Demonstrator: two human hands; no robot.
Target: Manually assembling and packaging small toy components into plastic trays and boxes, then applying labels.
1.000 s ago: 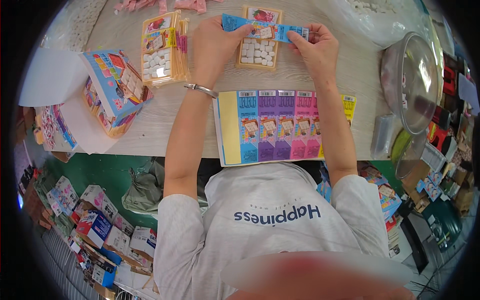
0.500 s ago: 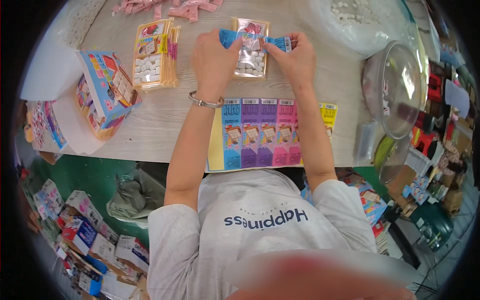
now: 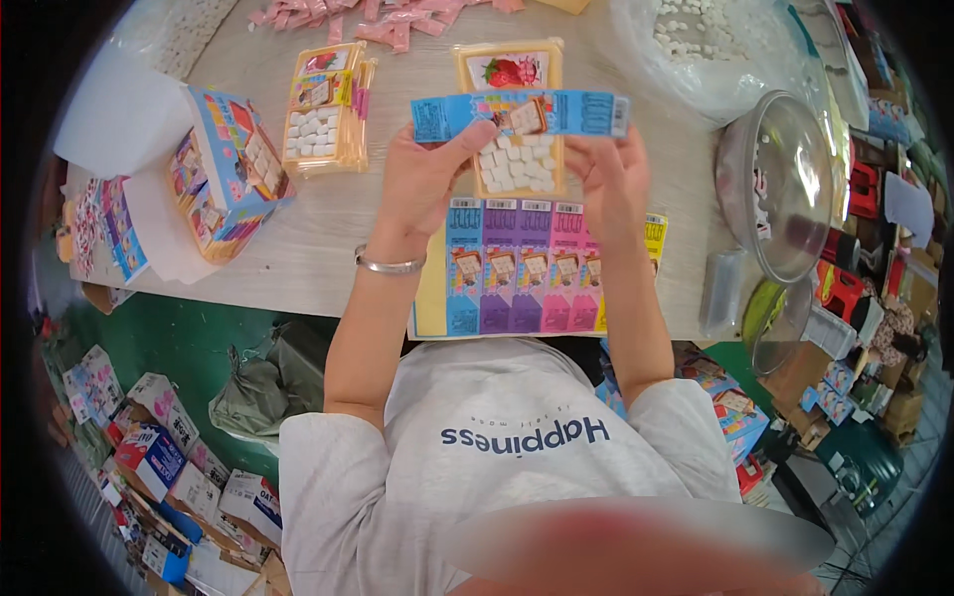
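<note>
Above the table, my left hand [image 3: 422, 179] grips a clear-wrapped yellow tray pack [image 3: 519, 167] of white marshmallow-like pieces, its thumb pressing a blue paper label [image 3: 527, 113] across the middle. A strawberry picture shows at the pack's top end. My right hand [image 3: 613, 174] is closed at the pack's right side, slightly blurred, with fingertips behind the label's right end. Both label ends stick out past the pack's sides. Below the hands lies a sheet of coloured labels [image 3: 532, 263] in blue, purple, pink and yellow, partly under my right forearm.
Left of my hands stands a stack of labelled packs [image 3: 316, 134], beside an open display box [image 3: 231, 164] filled with packs. Pink sachets [image 3: 397, 22] lie at the far edge. A bag of white pieces [image 3: 696, 50] and a clear plastic bowl [image 3: 785, 189] sit at the right.
The pack and blue label have come up off the table, nearer to me. The label now lies straighter across the pack, and both hands have shifted to its sides.
</note>
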